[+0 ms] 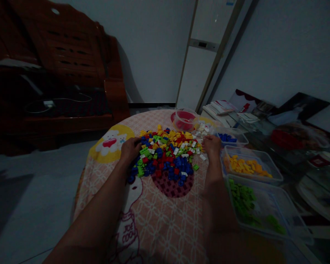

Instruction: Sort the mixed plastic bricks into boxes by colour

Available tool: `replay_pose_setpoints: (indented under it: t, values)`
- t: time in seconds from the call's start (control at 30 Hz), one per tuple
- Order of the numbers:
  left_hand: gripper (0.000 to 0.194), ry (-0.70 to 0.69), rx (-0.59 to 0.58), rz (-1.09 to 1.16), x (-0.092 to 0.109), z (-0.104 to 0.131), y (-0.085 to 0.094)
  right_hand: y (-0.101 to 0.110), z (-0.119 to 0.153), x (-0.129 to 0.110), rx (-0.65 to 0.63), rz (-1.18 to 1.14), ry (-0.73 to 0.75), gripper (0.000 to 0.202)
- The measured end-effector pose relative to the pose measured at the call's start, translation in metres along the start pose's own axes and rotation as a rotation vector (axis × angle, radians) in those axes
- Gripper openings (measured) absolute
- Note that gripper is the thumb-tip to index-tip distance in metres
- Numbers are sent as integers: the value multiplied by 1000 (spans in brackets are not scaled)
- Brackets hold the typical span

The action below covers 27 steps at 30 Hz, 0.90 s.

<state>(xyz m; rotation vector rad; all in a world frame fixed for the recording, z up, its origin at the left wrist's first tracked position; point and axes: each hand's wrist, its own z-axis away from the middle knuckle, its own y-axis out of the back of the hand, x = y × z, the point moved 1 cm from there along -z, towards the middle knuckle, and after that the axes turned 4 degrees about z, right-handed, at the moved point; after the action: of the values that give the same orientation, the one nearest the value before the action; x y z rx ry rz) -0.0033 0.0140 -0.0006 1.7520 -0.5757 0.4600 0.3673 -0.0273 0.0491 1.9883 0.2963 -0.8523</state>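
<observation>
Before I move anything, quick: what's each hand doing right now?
Left hand: fingers curled at the left edge of the block pile; grip can't be told.
Right hand: fingers bent by the white blocks; grip unclear.

Ltrs (128, 231) on tblcloth (167, 220), illeg.

Blocks (165, 159): plastic, slight gloss. Cloth (165, 220): matt fabric. Tubs (268, 205), 4 o'clock: clear smooth plastic. Bench (68, 47), 10 o'clock: glossy wood.
</observation>
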Motion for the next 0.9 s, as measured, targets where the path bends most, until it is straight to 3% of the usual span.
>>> replay_pose_setpoints:
  t: [0.13, 0.27, 0.5, 0.63, 0.9]
  values:
    - [42, 8, 2, 12, 0, 0, 0, -11, -9, -3, 81, -246, 37, 56]
    - [42, 5, 2, 8, -2, 0, -1, -17, -10, -3, 46, -214, 138, 65]
    - [41, 4, 20, 27, -5, -1, -4, -11, -6, -2, 101, -122, 77, 51]
    - [40, 8, 21, 20, -4, 0, -2, -13, -5, 3, 41, -79, 6, 38]
    - [40, 4, 6, 13, 0, 2, 1, -16, 2, -3, -70, 14, 36, 27]
